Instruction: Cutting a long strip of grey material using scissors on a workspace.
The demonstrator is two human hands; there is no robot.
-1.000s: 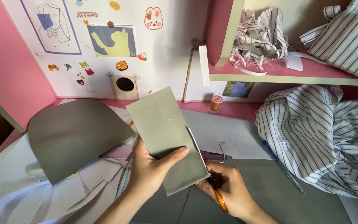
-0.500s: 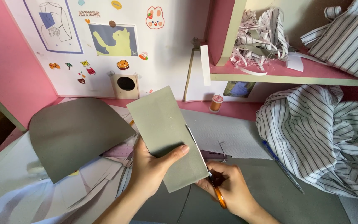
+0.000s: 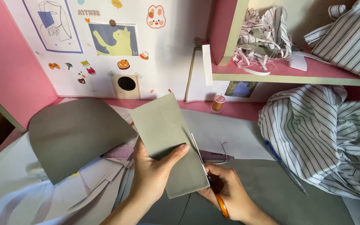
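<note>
My left hand (image 3: 155,173) grips a grey-green rectangular sheet of card (image 3: 167,141), thumb on its face, holding it tilted above the table. My right hand (image 3: 230,196) holds scissors with orange handles (image 3: 221,204). The scissors' thin blades (image 3: 197,150) run up along the card's right edge. A larger curved grey sheet (image 3: 76,133) lies to the left of the card, partly lifted off the table.
A striped shirt (image 3: 321,133) is heaped at the right, a blue pen (image 3: 286,166) beside it. A small thread spool (image 3: 218,103) stands by the back wall. Fabric scraps (image 3: 263,41) fill a pink shelf. White papers (image 3: 63,191) lie at lower left.
Hardly anything differs. Both hands hold their places, and the card has shifted only slightly against the scissor blades.
</note>
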